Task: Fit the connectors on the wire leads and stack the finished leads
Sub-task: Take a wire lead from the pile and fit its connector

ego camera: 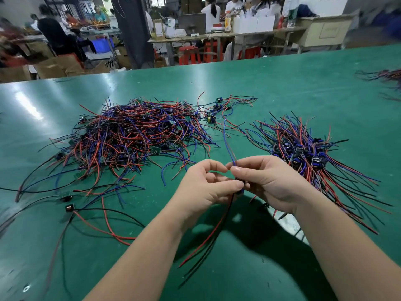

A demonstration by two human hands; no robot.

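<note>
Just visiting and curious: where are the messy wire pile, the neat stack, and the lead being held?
messy wire pile (134, 135), head view, middle of the tangle.
neat stack (303, 153), head view, clustered dark parts.
held lead (209, 233), head view, hanging wires.

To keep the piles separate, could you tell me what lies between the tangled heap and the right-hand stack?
Head view: a few loose boards with leads at the far end, the held lead's blue wire, otherwise bare green table.

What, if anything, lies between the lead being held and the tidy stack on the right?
Nothing visible. The lead, held by left hand and right hand, sits beside the stack; only that right hand lies between.
</note>
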